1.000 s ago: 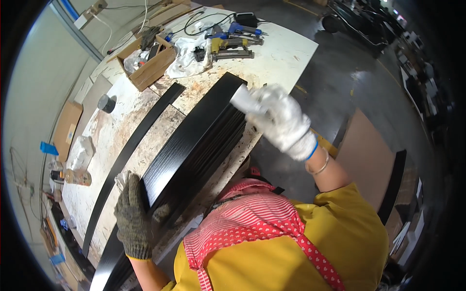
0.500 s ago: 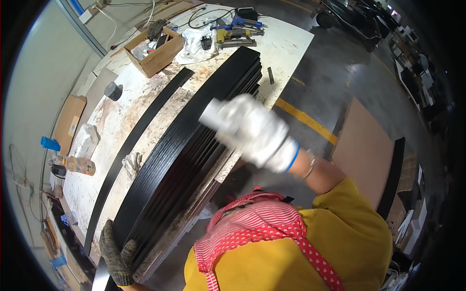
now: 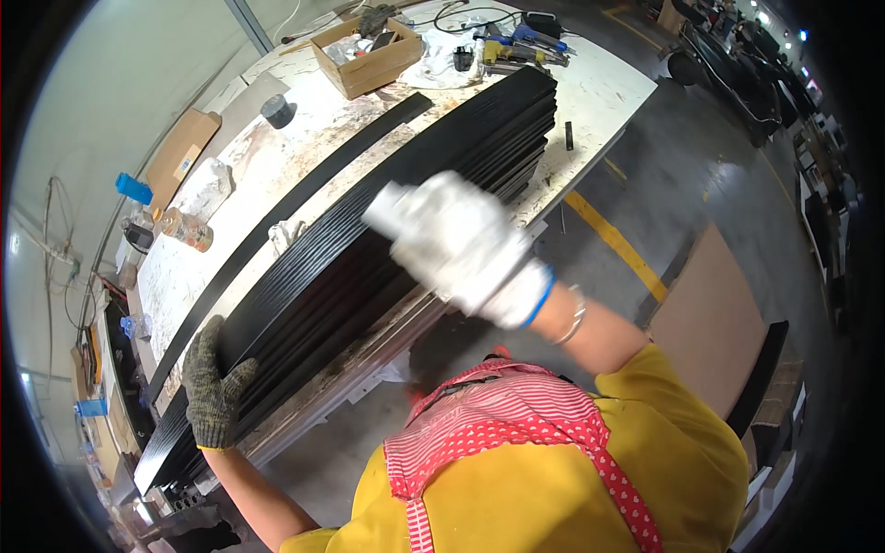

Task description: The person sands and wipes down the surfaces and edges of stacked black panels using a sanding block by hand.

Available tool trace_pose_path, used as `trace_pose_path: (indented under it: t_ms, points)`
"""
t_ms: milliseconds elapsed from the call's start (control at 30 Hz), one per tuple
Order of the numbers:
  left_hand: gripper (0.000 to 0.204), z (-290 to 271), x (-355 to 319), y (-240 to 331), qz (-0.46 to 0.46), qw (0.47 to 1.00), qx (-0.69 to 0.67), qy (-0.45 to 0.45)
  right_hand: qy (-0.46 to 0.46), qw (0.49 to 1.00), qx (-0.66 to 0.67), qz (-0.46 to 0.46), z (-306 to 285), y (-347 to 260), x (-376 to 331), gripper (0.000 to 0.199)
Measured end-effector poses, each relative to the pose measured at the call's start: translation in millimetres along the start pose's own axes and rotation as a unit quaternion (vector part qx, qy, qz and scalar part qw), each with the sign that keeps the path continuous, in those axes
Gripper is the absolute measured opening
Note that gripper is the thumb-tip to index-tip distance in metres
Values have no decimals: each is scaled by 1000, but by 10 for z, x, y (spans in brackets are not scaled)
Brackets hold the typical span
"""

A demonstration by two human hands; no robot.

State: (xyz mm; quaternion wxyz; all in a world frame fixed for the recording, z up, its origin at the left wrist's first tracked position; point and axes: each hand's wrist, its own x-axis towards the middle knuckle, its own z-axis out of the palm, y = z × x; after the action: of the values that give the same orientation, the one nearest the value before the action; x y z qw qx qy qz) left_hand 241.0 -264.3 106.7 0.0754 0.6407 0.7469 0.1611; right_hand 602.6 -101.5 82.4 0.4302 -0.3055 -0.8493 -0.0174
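A tall stack of long, slightly curved black boards [image 3: 341, 221] lies slantwise across the table. My left hand [image 3: 214, 387], in a dark knit glove, rests on the near-left part of the stack, fingers stretched out and thumb spread. Over the middle of the stack is my right hand [image 3: 461, 244] in a white glove, closed around a small white pad [image 3: 391, 208]. Motion blurs the pad, so its material and whether it touches the top board cannot be told. Beyond the stack, a single thin black strip [image 3: 295, 198] lies alone, with a crumpled white rag [image 3: 284, 236] between them.
On the stained white table [image 3: 608, 88] stand a wooden box [image 3: 369, 69] of odds and ends, power tools [image 3: 521, 51], a dark round container [image 3: 277, 111] and a plastic bottle [image 3: 187, 229]. A brown panel [image 3: 710, 323] leans at right.
The view has shifted, so the table and stack appear turned and more of my left forearm shows. My right hand, still holding the pad, appears farther down along the stack.
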Motion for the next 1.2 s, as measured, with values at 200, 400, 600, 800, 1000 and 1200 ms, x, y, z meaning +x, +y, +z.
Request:
trace_pose_path:
  t_ms: [200, 400, 600, 800, 1000, 1200]
  points:
    - [88, -493, -561, -447, -6, 996, -63, 66, 37, 999, 33, 10, 210, -184, -2, 26]
    - [85, -1202, -1349, -2219, -142, 990, 10, -15, 25, 986, -69, 148, 235, -550, -47, 33]
    - [79, -1240, -1403, -2213, -189, 971, -128, -66, -36, 995, 94, 20, 895, -2128, 56, 25]
    - [80, -1089, -1593, -2548, -67, 998, -15, 9, 30, 983, -172, 54, 436, -1275, 107, 23]
    - [79, -1042, -1443, -2494, -71, 996, -42, 20, -10, 998, 59, -7, 1112, -2291, 66, 30]
    - [75, -1065, -1478, -2545, -54, 998, -8, 45, 32, 977, -178, -114, 813, -1928, 212, 31]
